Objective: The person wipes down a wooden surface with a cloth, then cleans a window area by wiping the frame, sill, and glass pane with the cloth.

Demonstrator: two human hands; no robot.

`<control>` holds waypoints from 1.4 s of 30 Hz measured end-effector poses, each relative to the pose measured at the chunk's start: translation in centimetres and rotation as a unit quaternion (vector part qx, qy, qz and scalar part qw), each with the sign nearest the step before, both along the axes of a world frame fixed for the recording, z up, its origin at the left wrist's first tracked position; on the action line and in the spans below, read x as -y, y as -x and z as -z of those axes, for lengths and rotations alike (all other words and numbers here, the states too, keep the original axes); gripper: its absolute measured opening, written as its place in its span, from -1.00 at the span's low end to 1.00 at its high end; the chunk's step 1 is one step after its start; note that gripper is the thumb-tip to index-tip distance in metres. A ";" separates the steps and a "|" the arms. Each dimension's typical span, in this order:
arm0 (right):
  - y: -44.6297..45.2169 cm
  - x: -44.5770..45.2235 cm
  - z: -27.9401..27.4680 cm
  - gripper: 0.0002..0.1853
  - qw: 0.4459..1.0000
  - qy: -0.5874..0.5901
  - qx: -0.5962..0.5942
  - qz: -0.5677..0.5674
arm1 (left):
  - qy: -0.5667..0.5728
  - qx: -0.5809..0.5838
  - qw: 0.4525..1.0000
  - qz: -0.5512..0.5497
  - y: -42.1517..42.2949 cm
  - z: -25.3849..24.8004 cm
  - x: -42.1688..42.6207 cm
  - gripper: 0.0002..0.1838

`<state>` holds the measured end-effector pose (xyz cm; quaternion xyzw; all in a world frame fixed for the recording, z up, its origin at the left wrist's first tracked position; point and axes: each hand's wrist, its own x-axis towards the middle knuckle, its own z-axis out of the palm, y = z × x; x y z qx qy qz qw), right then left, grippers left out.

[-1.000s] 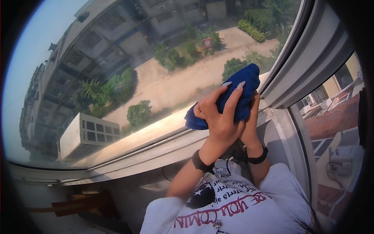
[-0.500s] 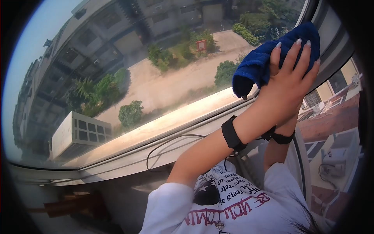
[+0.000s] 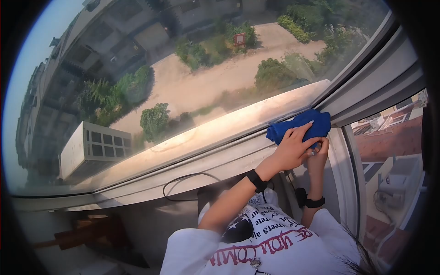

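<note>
A bunched blue cloth (image 3: 299, 124) lies at the lower right corner of the window, where the bottom frame meets the upright. My left hand (image 3: 293, 145) presses on it from above, fingers stretched over its surface. My right hand (image 3: 319, 153) is close beside, its fingers bent at the cloth's lower edge and partly hidden. The window pane (image 3: 206, 87) rises beyond the cloth. Along its bottom runs the pale window frame (image 3: 243, 153). Black bands circle both wrists.
A thin black cable (image 3: 167, 190) loops below the sill. On the right stands the white upright frame (image 3: 380, 87), with a second opening beyond it. Outside the pane are a white box-like unit (image 3: 75, 151), bushes and a building. Brown objects (image 3: 87, 233) lie low on the left.
Both hands have come down with the blue cloth, from high on the right side of the window to its bottom corner. The right hand's fingers now show beside the left hand.
</note>
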<state>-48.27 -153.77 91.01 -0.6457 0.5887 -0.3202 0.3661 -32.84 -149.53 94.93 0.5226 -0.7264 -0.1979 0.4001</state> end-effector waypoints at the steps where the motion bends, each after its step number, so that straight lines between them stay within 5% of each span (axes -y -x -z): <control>1: -0.4 0.1 0.0 -0.38 0.999 0.051 0.006 0.017 | 0.019 0.015 1.000 -0.011 0.6 0.7 0.0 -0.42; 4: -1.0 0.0 -0.1 -0.30 0.982 0.184 0.019 0.046 | 0.026 0.032 0.994 -0.104 1.9 0.0 -0.4 -0.44; 7: -1.9 1.0 -1.0 -0.24 0.979 0.196 0.053 -0.029 | 0.042 0.042 0.984 -0.169 1.7 0.1 -0.5 -0.46; 8: -2.4 0.8 -1.1 -0.25 0.989 0.099 0.106 -0.017 | 0.048 0.050 0.983 -0.168 1.3 0.5 -0.4 -0.46; 16: -5.5 -3.0 -1.0 -0.35 0.969 0.100 0.207 -0.088 | 0.057 0.139 0.976 -0.159 -2.7 0.5 -4.6 -0.45; 26: -17.7 -18.4 -1.6 -0.44 0.954 0.009 0.186 -0.235 | 0.029 0.174 0.950 -0.258 -14.9 -0.3 -24.9 -0.48; 34: -31.5 -35.2 -3.9 -0.50 0.859 -0.118 0.198 -0.457 | 0.002 0.148 0.886 -0.440 -25.7 -0.1 -45.5 -0.53; 42: -33.1 -37.1 -5.1 -0.54 0.818 -0.119 0.201 -0.525 | 0.033 0.185 0.885 -0.426 -29.2 0.0 -49.5 -0.49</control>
